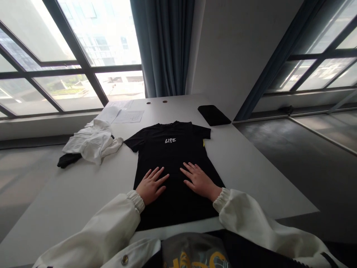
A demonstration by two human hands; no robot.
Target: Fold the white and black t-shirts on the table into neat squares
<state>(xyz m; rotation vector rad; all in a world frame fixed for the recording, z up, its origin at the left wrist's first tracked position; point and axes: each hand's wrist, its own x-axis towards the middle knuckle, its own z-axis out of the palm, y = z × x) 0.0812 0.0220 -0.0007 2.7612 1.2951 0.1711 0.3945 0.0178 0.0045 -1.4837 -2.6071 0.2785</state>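
Note:
A black T-shirt lies spread out flat on the white table, its collar toward the far side and its hem near me. Small white lettering crosses its chest, and a bit of yellow shows at its right edge. My left hand rests palm down on the left middle of the shirt, fingers spread. On the right middle, my right hand lies the same way, fingers apart. Neither hand grips the cloth.
Crumpled white clothing with a dark piece under it sits at the table's left. A folded black item lies at the far right. Paper sheets are at the back left. Beyond hang blue curtains beside windows.

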